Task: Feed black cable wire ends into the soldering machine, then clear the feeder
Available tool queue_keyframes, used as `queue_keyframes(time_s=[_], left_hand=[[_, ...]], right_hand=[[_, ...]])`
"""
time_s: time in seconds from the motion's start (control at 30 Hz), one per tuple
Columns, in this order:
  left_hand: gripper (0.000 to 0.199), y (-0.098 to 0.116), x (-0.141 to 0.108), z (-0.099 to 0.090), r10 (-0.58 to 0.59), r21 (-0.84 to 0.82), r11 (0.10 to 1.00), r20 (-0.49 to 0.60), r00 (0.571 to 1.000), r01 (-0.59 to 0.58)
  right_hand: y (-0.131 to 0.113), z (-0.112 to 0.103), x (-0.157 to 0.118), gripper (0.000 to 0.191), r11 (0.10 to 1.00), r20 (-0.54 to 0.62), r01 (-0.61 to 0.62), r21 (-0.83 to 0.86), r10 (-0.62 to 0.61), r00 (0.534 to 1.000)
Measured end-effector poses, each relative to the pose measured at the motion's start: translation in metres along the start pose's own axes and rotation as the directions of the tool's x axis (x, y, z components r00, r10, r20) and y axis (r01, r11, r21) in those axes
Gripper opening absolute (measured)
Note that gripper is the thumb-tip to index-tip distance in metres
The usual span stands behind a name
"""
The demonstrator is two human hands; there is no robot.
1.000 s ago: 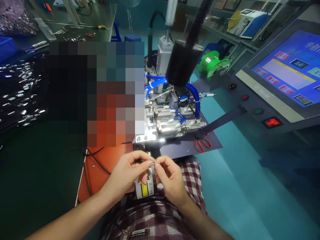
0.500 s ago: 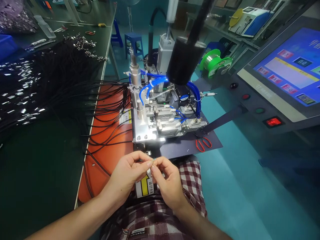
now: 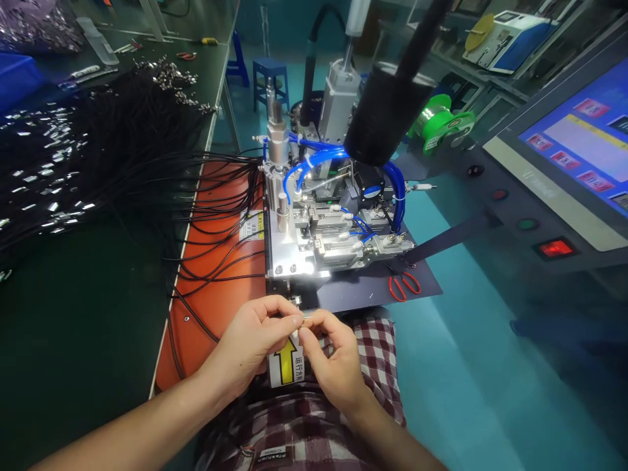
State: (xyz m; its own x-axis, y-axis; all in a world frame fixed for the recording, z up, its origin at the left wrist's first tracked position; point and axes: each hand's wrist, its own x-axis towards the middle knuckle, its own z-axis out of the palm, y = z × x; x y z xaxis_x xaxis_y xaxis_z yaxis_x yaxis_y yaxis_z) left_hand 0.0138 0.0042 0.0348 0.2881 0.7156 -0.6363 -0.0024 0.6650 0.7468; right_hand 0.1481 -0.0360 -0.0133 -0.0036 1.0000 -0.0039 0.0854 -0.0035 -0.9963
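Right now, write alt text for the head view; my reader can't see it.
A person's left hand and right hand pinch a tiny thin piece between them, too small to identify. Beyond them stands a metal machine with blue tubes; black cables cross an orange surface to its left, and a screen is at right.

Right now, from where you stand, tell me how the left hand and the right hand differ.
The left hand enters from the lower left, the right hand from the lower right. The left hand's thumb lies nearly level; the right hand's slants steeply up toward it. Both are bare, with fingertips close together at a thin strand too small to identify.
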Motion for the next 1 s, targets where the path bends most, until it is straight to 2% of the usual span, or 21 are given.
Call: queue_keyframes(time_s=[0.2, 0.47, 0.67, 0.87, 1.0], left_hand=[[0.020, 0.003, -0.001, 0.001, -0.008, -0.055, 0.998, -0.028, 1.000, 0.006], [0.017, 0.004, 0.000, 0.002, -0.008, -0.071, 0.997, -0.007, 1.000, 0.007], [0.017, 0.004, -0.001, 0.002, -0.009, -0.076, 0.997, -0.033, 0.999, 0.007], [0.018, 0.002, -0.001, 0.003, 0.017, -0.077, 0.997, -0.038, 0.999, -0.020], [0.015, 0.004, 0.000, 0.001, -0.011, -0.042, 0.999, 0.002, 1.000, 0.011]], right_hand=[[-0.007, -0.011, 0.007, 0.009, 0.993, -0.004, -0.090, 0.076, 0.091, 0.996], [-0.014, -0.008, 0.016, 0.009, 0.969, 0.004, -0.163, 0.186, 0.165, 0.986], [-0.015, -0.008, 0.017, 0.013, 0.926, 0.044, -0.244, 0.289, 0.242, 0.969], [-0.010, -0.002, 0.011, 0.014, 0.945, 0.023, -0.208, 0.252, 0.209, 0.978], [-0.010, -0.002, 0.008, 0.013, 0.947, 0.010, -0.198, 0.254, 0.202, 0.979]])
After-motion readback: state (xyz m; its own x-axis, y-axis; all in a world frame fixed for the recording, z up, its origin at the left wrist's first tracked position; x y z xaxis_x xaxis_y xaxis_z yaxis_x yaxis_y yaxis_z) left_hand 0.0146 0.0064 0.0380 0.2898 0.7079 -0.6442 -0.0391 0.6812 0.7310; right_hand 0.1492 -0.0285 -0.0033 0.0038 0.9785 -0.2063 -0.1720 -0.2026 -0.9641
